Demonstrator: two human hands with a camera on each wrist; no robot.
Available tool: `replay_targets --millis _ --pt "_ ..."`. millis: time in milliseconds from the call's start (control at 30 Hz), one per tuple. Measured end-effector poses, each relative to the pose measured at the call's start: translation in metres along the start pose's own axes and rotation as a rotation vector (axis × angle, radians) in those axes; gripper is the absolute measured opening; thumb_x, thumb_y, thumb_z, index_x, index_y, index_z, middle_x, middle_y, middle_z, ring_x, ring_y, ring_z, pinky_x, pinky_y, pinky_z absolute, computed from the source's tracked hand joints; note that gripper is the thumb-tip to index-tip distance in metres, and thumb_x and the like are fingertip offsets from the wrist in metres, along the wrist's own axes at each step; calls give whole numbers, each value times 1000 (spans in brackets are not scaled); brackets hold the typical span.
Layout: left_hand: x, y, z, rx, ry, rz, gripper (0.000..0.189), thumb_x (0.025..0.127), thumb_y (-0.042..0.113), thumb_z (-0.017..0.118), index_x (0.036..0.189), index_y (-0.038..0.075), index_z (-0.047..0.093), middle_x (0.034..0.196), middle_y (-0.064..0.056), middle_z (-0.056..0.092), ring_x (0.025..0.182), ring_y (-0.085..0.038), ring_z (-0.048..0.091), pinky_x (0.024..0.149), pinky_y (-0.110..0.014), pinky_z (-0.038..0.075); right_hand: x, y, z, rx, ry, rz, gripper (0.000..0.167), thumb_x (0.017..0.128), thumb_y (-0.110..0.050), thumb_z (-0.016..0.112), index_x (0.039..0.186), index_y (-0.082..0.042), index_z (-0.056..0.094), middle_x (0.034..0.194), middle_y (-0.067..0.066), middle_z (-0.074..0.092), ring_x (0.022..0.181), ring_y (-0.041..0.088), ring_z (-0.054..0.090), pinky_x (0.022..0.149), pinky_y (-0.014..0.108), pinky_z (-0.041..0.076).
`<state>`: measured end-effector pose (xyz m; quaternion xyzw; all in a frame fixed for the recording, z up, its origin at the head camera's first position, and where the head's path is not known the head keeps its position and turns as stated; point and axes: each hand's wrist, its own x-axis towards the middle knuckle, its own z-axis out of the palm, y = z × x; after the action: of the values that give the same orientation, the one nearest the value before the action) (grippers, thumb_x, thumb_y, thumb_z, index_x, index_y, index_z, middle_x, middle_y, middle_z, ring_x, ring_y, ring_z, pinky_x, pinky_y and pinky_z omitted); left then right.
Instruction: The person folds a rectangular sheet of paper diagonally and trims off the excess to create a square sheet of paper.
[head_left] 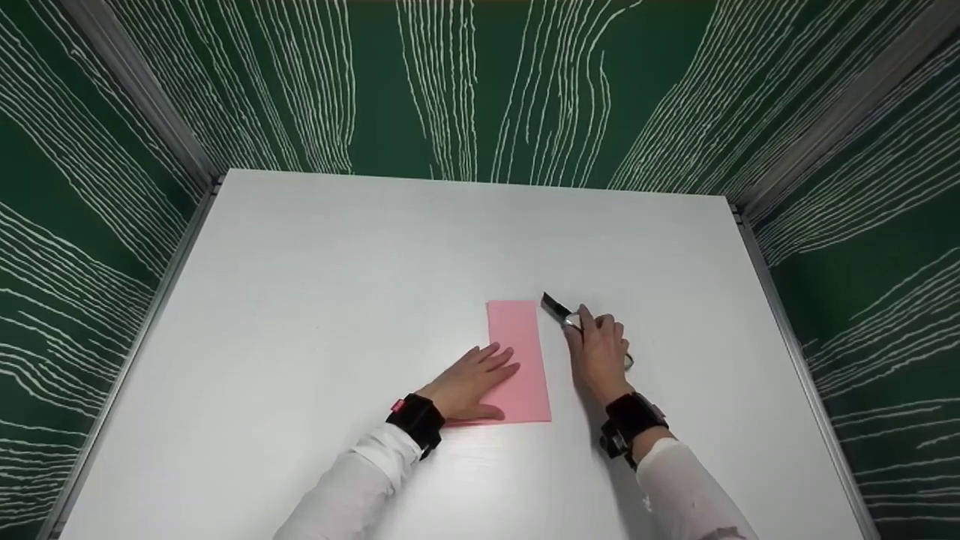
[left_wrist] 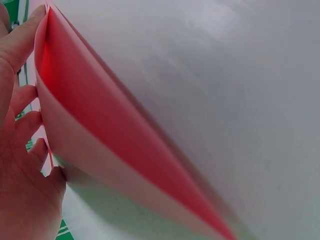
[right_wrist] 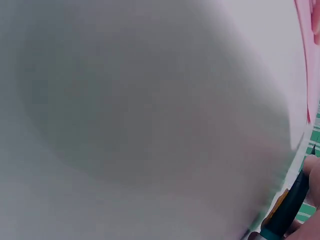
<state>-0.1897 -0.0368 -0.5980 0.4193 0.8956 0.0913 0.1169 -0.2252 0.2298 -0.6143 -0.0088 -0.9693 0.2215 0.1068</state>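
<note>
A folded sheet of pink paper [head_left: 521, 375] lies at the middle front of the table. My left hand [head_left: 472, 382] presses on it, fingers spread across its left part. In the left wrist view, the paper's [left_wrist: 100, 125] layers gape apart beside the hand, leaving a curved opening along one side. To the right of the paper, my right hand [head_left: 602, 356] grips a utility knife [head_left: 556, 306], its dark blade pointing up and left near the sheet's far right corner. The right wrist view catches the knife's dark handle [right_wrist: 290, 205], with an orange part on it, at the edge.
Everything lies on a white table [head_left: 360, 247] with metal rails along its sides. Green panels [head_left: 667, 45] with pale wavy lines surround the table at the back and both sides. Both wrists wear black camera bands [head_left: 634, 420].
</note>
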Motion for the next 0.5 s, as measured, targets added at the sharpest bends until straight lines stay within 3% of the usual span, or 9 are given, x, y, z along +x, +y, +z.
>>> replay_targets --millis 233,500 --pt "0 1 1 -3 -21 -18 82 94 52 62 159 16 28 167 -7 22 156 -27 18 127 -45 22 1 19 -14 29 -59 123 42 102 -27 57 131 4 53 119 30 53 110 47 51 83 64 46" --pt "0 3 -1 -6 -23 -20 80 95 50 62 158 15 29 167 -8 23 156 -28 19 126 -46 22 -5 37 -22 -19 -62 130 37 102 -24 56 125 5 56 116 31 53 109 48 51 82 64 45"
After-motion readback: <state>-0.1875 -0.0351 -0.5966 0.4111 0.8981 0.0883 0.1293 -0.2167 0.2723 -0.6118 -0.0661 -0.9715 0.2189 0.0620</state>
